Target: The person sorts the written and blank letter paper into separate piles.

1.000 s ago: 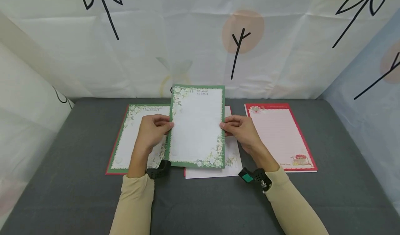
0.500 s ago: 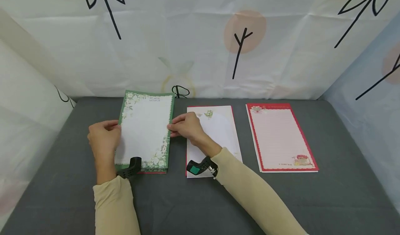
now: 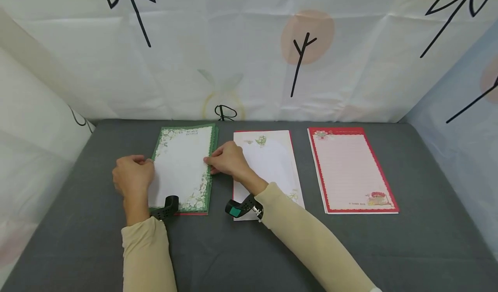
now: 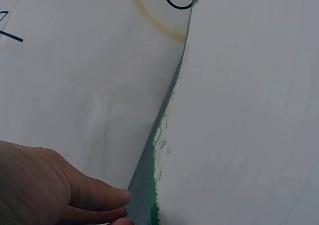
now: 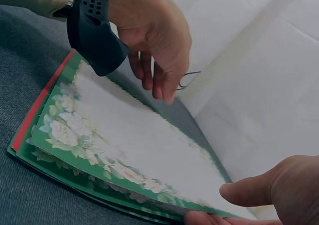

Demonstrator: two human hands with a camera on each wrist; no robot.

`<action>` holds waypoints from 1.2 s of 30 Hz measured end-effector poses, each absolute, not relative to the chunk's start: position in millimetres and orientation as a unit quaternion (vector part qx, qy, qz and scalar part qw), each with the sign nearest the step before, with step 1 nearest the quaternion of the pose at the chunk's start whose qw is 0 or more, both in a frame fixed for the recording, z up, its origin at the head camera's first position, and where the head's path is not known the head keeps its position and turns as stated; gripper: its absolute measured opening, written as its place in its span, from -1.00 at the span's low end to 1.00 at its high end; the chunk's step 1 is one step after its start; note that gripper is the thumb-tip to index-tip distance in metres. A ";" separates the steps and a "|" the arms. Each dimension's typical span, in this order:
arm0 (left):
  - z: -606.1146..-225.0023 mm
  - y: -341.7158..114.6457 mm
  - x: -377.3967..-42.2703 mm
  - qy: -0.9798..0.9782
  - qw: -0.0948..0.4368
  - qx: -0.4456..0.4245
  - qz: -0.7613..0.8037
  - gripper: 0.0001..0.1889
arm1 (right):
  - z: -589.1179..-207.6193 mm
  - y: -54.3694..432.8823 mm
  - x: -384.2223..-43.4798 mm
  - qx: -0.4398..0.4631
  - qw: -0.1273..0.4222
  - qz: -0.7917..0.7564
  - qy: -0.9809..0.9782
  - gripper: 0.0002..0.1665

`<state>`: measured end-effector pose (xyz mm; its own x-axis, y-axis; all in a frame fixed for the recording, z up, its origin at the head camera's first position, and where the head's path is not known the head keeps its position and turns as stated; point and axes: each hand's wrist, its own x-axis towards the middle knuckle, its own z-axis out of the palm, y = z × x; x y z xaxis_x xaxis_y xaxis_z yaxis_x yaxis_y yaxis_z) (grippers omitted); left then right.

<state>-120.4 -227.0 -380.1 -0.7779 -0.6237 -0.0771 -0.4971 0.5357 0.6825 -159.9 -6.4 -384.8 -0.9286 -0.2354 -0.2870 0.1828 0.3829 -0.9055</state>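
A green-bordered sheet of floral letter paper (image 3: 180, 166) lies on a stack at the table's left, its upper right corner slightly askew to the green sheets under it. My right hand (image 3: 229, 159) is at its right edge, with the thumb over the paper and the fingers beneath, pinching it. Just off the left edge hangs my left hand (image 4: 45, 190), its fingers loosely bent and a gap between them and the paper. The right wrist view shows a red edge (image 5: 42, 98) poking out below the green sheets (image 5: 55, 167), which are fanned a little apart.
Right of the stack lies white paper (image 3: 268, 153) with a red edge and a small green print, partly under my right forearm. Farther right is a red-bordered lined stack (image 3: 352, 171). A grey cloth (image 3: 428, 240) covers the table; a white printed curtain (image 3: 249, 58) stands behind.
Both hands moved left with the green-bordered sheet from over the middle paper to the left stack. The sheet then came down onto the stack, and the left hand let go.
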 end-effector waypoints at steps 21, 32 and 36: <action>-372.5 -161.3 -134.1 -0.874 0.020 0.119 -0.471 -0.64 | -369.9 111.5 -149.5 -0.015 0.109 -0.585 0.804 -0.75; -382.5 -108.6 -138.6 -0.869 -0.089 0.031 -0.486 -0.67 | -377.9 183.5 -139.2 0.030 0.062 -0.464 0.883 -0.62; -386.1 -97.8 -138.3 -0.887 -0.101 0.028 -0.450 -0.68 | -382.7 190.4 -137.8 0.037 0.078 -0.413 0.907 -0.62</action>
